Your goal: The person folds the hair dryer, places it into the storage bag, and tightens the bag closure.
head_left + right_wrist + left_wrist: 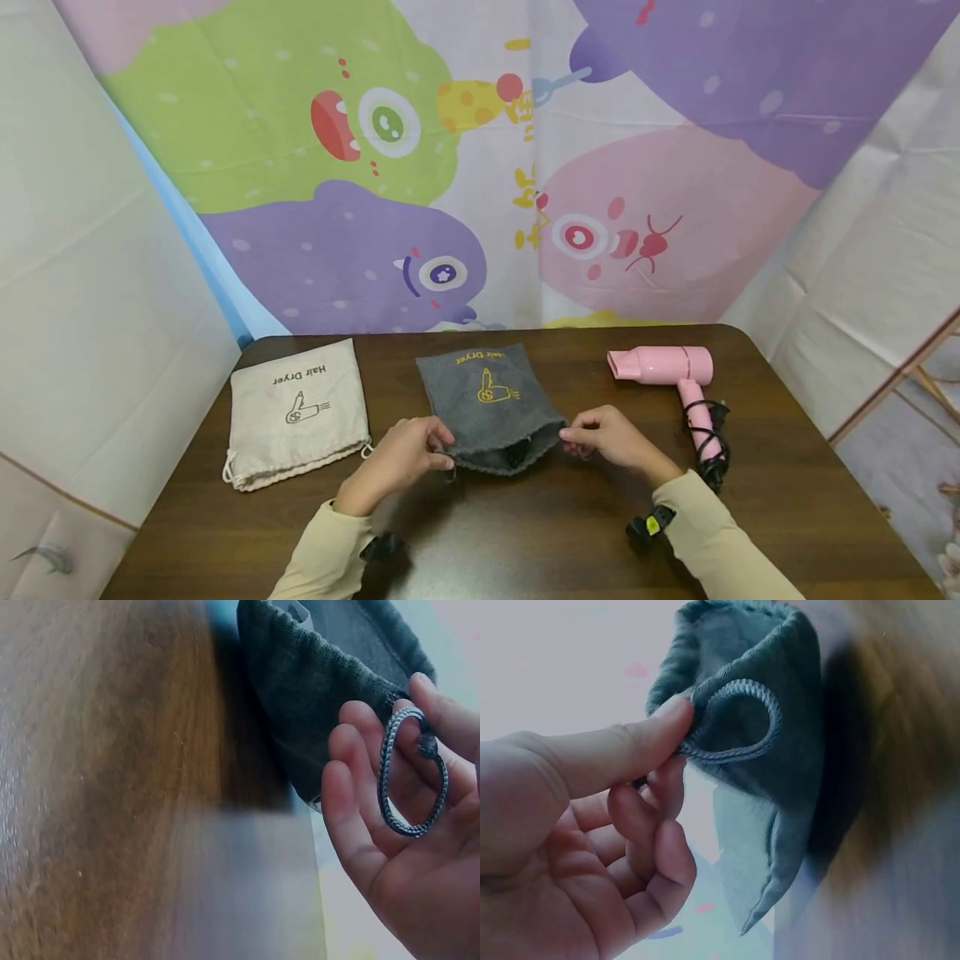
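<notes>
A person is sitting at a dark wooden tabletop [525, 533], both hands working at the near, open end of a grey drawstring bag [487, 404] lying flat in the middle. The left hand [405, 458] is pinching the bag's cord loop [731, 724] between thumb and curled fingers; the right hand [611, 437] is hooking the opposite cord loop [412, 772] with thumb and fingers. Gripped at both sides like this, the bag's mouth appears to be held spread or ready for cinching.

The head view is showing the layout: a beige drawstring bag [296, 412] lying to the left, and a pink hair dryer [667, 367] with its coiled black cable [708, 450] to the right. Only the wrist views are revealing the braided loops and the exact finger grips.
</notes>
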`<action>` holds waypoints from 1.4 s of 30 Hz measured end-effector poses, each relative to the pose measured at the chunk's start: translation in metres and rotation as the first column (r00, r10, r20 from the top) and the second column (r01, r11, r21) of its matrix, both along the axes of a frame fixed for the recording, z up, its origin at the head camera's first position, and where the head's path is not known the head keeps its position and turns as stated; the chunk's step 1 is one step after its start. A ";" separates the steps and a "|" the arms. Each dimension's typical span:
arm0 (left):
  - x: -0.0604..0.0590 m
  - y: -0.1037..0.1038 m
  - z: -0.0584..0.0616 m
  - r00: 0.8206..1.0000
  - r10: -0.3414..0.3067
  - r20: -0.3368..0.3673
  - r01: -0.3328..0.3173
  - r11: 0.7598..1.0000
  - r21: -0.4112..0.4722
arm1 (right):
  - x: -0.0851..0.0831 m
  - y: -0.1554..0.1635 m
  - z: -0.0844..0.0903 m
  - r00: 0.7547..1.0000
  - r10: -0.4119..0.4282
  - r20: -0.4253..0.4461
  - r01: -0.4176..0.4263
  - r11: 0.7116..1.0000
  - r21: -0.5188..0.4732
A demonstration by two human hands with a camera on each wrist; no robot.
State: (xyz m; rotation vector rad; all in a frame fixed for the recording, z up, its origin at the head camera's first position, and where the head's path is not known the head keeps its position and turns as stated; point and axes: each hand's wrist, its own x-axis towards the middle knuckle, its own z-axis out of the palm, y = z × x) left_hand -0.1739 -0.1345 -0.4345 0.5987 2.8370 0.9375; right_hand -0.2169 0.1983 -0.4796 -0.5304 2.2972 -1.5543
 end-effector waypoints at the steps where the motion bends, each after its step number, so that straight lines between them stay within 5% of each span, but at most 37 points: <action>1: 0.000 -0.001 0.001 1.000 0.003 -0.021 -0.003 1.000 0.000 | 0.000 0.001 0.000 1.000 -0.002 0.001 0.002 1.000 0.001; 7: 0.003 -0.005 0.003 0.994 -0.054 -0.092 0.050 0.998 -0.041 | -0.002 0.004 0.003 1.000 -0.005 0.027 0.006 1.000 -0.019; 11: 0.004 -0.010 0.002 0.995 -0.087 -0.057 0.082 0.994 -0.072 | -0.001 0.006 0.007 0.999 -0.013 0.041 0.015 0.999 -0.050; 15: 0.000 -0.019 -0.001 0.992 -0.122 0.015 0.122 0.992 -0.015 | -0.004 0.009 0.010 0.991 -0.107 0.079 0.114 0.989 -0.093; 22: -0.005 -0.041 -0.001 0.984 -0.109 0.140 0.084 0.981 0.178 | -0.011 0.027 0.019 0.929 -0.319 0.186 0.358 0.902 -0.240; 29: -0.008 -0.048 -0.008 0.976 -0.093 0.199 0.024 0.945 0.325 | -0.015 0.043 0.026 0.884 -0.366 0.292 0.459 0.799 -0.388; 33: -0.012 -0.033 -0.011 0.988 -0.114 0.106 0.053 0.889 0.454 | -0.017 0.042 0.028 0.905 -0.287 0.312 0.418 0.733 -0.537; 37: -0.019 -0.008 -0.013 0.990 -0.141 0.019 0.102 0.798 0.594 | -0.020 0.035 0.029 0.956 -0.090 0.278 0.269 0.637 -0.722; 39: -0.022 0.005 -0.014 0.985 -0.172 0.027 0.109 0.733 0.671 | -0.022 0.030 0.029 0.965 0.036 0.258 0.193 0.568 -0.800; 42: -0.024 0.024 -0.017 0.955 -0.284 0.087 0.101 0.585 0.804 | -0.025 0.022 0.028 0.948 0.192 0.255 0.144 0.455 -0.879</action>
